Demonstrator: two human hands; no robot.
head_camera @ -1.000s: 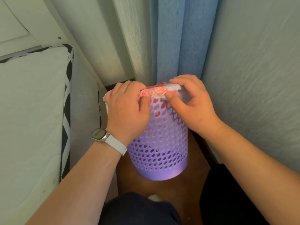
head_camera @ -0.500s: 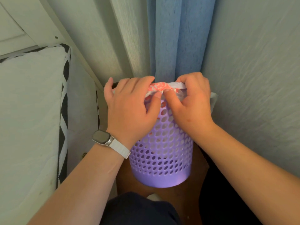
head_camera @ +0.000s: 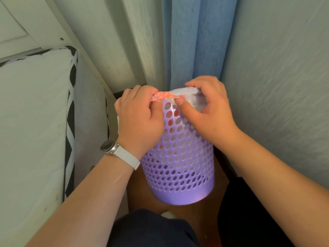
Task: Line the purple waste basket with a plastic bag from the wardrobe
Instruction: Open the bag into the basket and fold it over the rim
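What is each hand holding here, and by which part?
Both the left hand and right hand pinch the plastic bag by its top edge, at the basket rim.

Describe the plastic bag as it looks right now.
The plastic bag is thin, crinkled white film with orange-red print, bunched along the near rim of the purple waste basket. The left hand and right hand each pinch its edge at the rim. More white film shows through the basket's holes, so most of it hangs inside.
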